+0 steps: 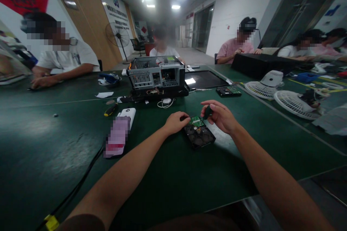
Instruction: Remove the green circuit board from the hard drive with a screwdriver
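Note:
A hard drive lies on the green table in front of me, its green circuit board at the far end and a dark casing nearer me. The fingers of my left hand are closed at its far left corner, steadying it. Above the board's right side, my right hand grips a small screwdriver by its dark handle. The screwdriver points down at the board; whether its tip touches a screw is too small to tell.
An opened computer case stands beyond the drive. A second hard drive and white fan parts lie to the right. At left are a phone-like device and a yellow-black screwdriver. Several people sit around the table.

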Available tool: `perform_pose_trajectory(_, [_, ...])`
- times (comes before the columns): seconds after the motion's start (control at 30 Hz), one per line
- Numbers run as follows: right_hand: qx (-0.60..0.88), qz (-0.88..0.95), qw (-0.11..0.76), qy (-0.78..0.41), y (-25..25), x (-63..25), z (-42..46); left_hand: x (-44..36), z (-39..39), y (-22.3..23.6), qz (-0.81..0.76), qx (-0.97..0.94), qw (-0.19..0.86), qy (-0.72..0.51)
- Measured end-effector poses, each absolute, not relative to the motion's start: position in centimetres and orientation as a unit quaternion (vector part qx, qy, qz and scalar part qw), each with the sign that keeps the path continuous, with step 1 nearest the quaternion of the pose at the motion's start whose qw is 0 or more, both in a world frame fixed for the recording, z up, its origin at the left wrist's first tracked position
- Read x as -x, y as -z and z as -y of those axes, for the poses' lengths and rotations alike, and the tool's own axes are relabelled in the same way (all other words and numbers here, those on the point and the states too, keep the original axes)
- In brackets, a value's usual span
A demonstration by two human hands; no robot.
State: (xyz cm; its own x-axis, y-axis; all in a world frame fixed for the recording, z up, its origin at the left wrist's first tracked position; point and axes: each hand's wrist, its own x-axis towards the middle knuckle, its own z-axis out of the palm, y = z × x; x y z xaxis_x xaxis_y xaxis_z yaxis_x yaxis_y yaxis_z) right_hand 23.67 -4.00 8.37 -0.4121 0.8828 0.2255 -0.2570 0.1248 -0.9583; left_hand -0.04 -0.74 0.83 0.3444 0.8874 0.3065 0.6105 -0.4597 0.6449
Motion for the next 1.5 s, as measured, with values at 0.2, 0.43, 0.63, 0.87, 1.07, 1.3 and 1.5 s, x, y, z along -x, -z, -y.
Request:
perform_pose_trajectory(0.2, [0.261, 0.573, 0.472, -0.617, -8.05, -24.16, 3.42, 0.08, 0.79, -0.95, -0.471, -0.795, 0.213, -0.319])
perform_pose_trajectory(0.43, [0.267, 0.582, 0.483, -0.597, -8.23, -24.46, 3.54, 0.10, 0.78, -0.91, -0.467, -0.797, 0.212, -0.317])
perform_pose_trajectory(0.63, [0.270, 0.582, 0.478, -0.601, -8.20, -24.37, 3.39, 0.12, 0.80, -1.03, -0.466, -0.801, 0.207, -0.315])
perform_pose_trajectory(0.87, [0.277, 0.576, 0.493, -0.590, -8.06, -24.66, 3.19, 0.02, 0.77, -0.95, -0.470, -0.799, 0.202, -0.314])
perform_pose_trajectory(1.07, [0.281, 0.589, 0.500, -0.570, -8.36, -24.39, 3.64, -0.06, 0.79, -0.93, -0.471, -0.798, 0.202, -0.316])
perform_pose_trajectory(1.3, [0.273, 0.578, 0.498, -0.586, -8.17, -24.40, 3.32, -0.05, 0.84, -1.11, -0.473, -0.800, 0.203, -0.309])
perform_pose_trajectory(1.5, [0.280, 0.578, 0.497, -0.584, -8.22, -24.50, 3.47, -0.01, 0.82, -1.02, -0.477, -0.796, 0.205, -0.311])
